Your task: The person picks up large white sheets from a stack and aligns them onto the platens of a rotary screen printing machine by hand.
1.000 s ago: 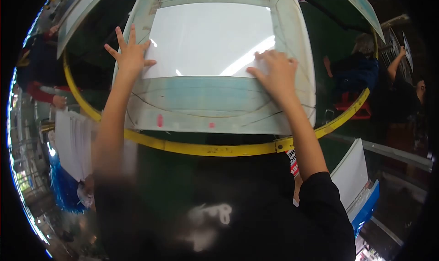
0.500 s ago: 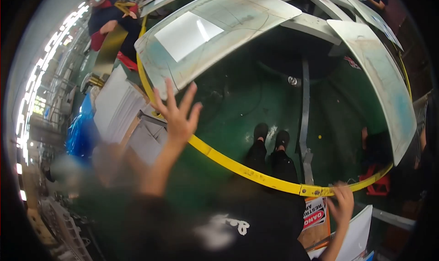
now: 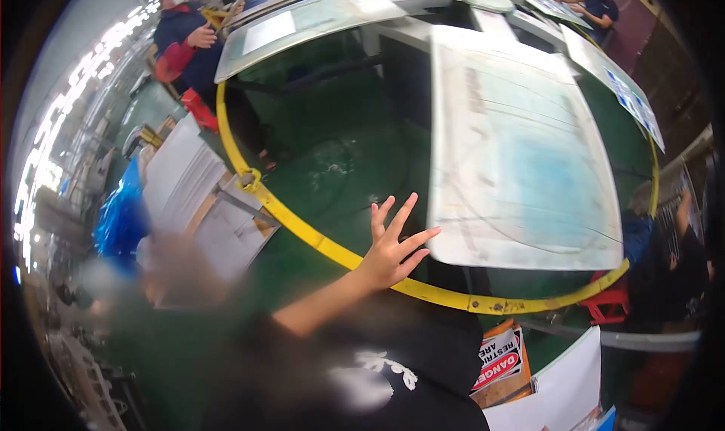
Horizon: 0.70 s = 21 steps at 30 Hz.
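My left hand [image 3: 391, 256] is spread, fingers fanned, at the near left corner of the blue-stained platen [image 3: 521, 167]; can't tell if a fingertip touches its edge. Right hand out of view, can't tell its state. Platen sits ahead, right of center, near edge by the yellow ring rail [image 3: 325, 246]. Far-left platen [image 3: 332, 20] carries a white sheet [image 3: 269, 32]. Danger sign [image 3: 498, 364] lower right.

The panel [image 3: 521, 167] is looking off-white with a washed-out blue patch and thin dark curvy lines. The rail [image 3: 498, 306] is popping yellow against the dark green floor [image 3: 332, 136], and the black shirt [image 3: 442, 355] is sporting a white print.
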Motion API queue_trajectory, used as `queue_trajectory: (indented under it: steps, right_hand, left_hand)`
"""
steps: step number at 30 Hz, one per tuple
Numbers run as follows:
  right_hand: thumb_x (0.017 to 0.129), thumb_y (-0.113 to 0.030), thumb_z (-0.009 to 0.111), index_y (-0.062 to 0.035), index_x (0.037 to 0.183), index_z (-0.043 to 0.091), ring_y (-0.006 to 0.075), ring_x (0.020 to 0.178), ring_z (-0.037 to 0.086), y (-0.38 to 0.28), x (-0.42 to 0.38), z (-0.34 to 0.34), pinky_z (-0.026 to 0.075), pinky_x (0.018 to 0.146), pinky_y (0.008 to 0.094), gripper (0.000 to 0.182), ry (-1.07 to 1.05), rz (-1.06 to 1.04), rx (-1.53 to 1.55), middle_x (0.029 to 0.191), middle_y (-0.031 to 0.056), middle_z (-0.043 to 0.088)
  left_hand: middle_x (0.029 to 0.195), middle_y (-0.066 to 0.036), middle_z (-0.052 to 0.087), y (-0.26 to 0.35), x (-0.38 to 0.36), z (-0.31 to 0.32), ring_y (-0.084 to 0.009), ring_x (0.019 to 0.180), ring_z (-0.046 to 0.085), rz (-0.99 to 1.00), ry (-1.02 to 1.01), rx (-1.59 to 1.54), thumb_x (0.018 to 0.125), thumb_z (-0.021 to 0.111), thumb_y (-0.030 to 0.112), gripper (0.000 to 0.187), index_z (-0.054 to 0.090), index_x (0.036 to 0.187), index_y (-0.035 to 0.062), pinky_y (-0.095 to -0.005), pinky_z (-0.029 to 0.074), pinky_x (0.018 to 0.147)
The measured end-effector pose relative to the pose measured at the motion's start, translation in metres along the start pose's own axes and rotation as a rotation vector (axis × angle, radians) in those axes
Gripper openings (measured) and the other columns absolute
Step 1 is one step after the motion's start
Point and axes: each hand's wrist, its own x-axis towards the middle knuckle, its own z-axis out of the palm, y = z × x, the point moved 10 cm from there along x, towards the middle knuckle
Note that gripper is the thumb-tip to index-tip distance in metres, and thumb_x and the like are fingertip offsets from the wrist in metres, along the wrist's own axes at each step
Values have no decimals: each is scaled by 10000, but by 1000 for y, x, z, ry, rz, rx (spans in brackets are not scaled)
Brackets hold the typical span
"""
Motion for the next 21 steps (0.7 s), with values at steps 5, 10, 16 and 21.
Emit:
queue_trajectory:
  steps: [5,10,16,21]
  right_hand:
    - [801,-394,638,6,1049,422,312,913,418,38,-9,-53,360,807,392,518,274,109,36,978,178,461]
    - [853,-354,594,19,921,518,300,772,476,15,-20,-154,397,712,381,387,580,144,-22,825,175,517]
    - [983,-358,390,68,677,466,269,481,320,-210,22,-247,273,492,415,530,733,-415,85,538,204,397]
    - [970,-383,395,38,786,565,330,609,490,-365,58,-259,339,569,409,491,621,-641,110,707,210,520]
  left_hand:
    - [1477,-170,271,35,14,25,-437,1315,196,128,-100,-111,766,698,127,408,627,1154,230,-619,112,1050]
    - [1117,-80,596,110,27,47,-282,1034,530,311,-290,-554,784,661,99,287,637,1070,115,-400,409,912]
    - [1237,-206,501,216,-26,116,-286,1167,492,31,-1156,-1206,879,614,328,634,333,1355,17,-371,381,986]
    - [1263,-176,494,192,-23,155,-232,1187,463,-352,-864,-1328,893,600,233,560,344,1335,4,-337,375,974]
